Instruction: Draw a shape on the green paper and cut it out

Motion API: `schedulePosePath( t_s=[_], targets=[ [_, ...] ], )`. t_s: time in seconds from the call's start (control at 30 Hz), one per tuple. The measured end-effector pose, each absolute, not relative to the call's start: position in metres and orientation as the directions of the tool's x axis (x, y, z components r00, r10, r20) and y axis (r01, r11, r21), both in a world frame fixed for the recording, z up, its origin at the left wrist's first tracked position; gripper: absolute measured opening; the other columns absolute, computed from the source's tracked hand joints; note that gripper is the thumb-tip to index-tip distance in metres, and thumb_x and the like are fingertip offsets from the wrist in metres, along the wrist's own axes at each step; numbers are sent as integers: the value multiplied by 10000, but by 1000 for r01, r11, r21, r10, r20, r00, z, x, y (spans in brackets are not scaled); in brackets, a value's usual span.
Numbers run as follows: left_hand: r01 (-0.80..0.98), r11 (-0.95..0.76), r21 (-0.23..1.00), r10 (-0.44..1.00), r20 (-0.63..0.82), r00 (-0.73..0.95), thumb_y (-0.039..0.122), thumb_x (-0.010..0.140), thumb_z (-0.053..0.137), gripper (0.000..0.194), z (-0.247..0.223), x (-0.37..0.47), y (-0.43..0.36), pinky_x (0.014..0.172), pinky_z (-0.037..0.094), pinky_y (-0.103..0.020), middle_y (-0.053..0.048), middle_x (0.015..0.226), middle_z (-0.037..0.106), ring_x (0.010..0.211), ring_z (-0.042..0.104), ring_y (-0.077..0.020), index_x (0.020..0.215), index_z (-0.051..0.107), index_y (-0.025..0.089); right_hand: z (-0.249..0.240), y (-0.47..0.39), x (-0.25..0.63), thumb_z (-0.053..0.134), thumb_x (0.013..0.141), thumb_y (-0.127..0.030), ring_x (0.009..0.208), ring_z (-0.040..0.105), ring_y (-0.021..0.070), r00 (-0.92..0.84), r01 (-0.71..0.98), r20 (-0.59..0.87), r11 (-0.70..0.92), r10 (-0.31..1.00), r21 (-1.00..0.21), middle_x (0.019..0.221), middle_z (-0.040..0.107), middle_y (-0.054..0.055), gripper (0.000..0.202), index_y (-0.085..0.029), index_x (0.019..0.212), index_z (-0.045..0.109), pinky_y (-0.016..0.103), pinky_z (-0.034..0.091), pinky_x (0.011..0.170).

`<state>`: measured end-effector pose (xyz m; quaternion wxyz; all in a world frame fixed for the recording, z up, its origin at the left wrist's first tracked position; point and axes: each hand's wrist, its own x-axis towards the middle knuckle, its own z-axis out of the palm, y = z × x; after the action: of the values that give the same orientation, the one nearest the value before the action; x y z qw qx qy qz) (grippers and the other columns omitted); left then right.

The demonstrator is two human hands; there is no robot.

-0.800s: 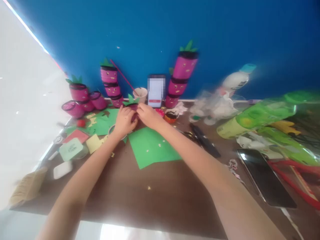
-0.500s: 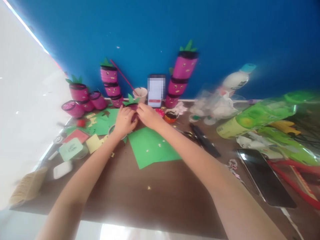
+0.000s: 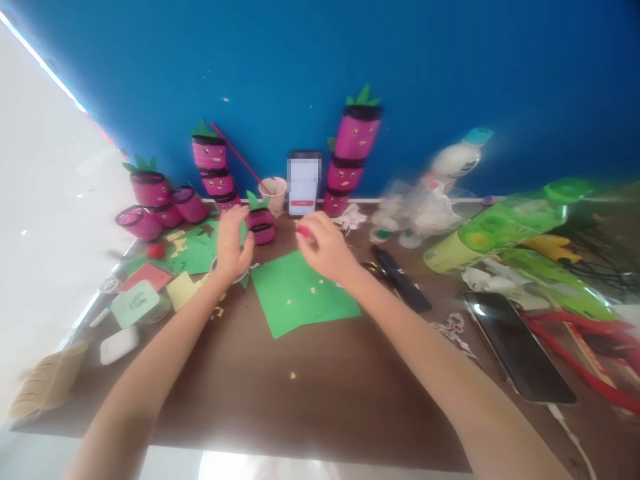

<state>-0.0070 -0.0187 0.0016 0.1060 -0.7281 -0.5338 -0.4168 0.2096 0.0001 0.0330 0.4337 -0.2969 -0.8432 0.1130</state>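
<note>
Taking the green paper sheet [image 3: 303,293] on the brown table [image 3: 325,400] as the landmark: far to its left lies a tan woven pad [image 3: 47,383], then a white oblong case [image 3: 119,345], a pale green lidded tub [image 3: 135,303] and a red card [image 3: 144,275]. Behind these, a cluster of pink paper cups with black rims [image 3: 157,203] lies and stands against the blue wall [image 3: 320,67], and a stack of three pink face cups [image 3: 214,170] rises beside it.

The left hand [image 3: 231,245] sits at the sheet's back left corner, fingers spread open, holding nothing, just left of a small pink paper cup with a face and green leaves [image 3: 261,223]. That cup stands upright on the table just behind the sheet, apart from both hands. The right hand [image 3: 324,250] hovers over the sheet's back edge, fingers curled; something small and red shows at its fingertips, too blurred to tell.

Right of the sheet lie a black bar-shaped tool [image 3: 400,280], a dark smartphone [image 3: 517,350] and a green plastic bottle [image 3: 500,227] on its side.
</note>
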Motion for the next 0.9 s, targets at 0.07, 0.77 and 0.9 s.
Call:
schedulePosePath(
  t_s=[0.07,0.77,0.9],
  targets=[
    [861,-410,300,605,796,11,200,827,363,415,7,-9,-27,1057,251,-515,-138,1280,471,1256,377,-249,1242,364,190,29,-14,222,415,866,-149,871,552,180,-407,383,669,781,622,-493,978,542,95,147,-174,971,515,331,481,741],
    [-309,-796,-520,-550,409,728,155,762,487,262,37,117,-125,768,487,-331,-43,734,645,795,580,-183,631,650,312,30,-113,248,458,851,-426,919,613,196,-771,-97,-74,-231,633,-968,983,658,99,354,-149,955,653,373,463,849],
    [-26,-929,-368,-214,480,851,247,740,520,159,14,122,-139,781,485,-390,-39,837,654,876,571,-207,675,633,337,24,-117,253,627,736,-380,874,613,182,-742,28,-231,-316,629,-948,908,674,67,253,-151,832,673,325,459,816]
  ],
)
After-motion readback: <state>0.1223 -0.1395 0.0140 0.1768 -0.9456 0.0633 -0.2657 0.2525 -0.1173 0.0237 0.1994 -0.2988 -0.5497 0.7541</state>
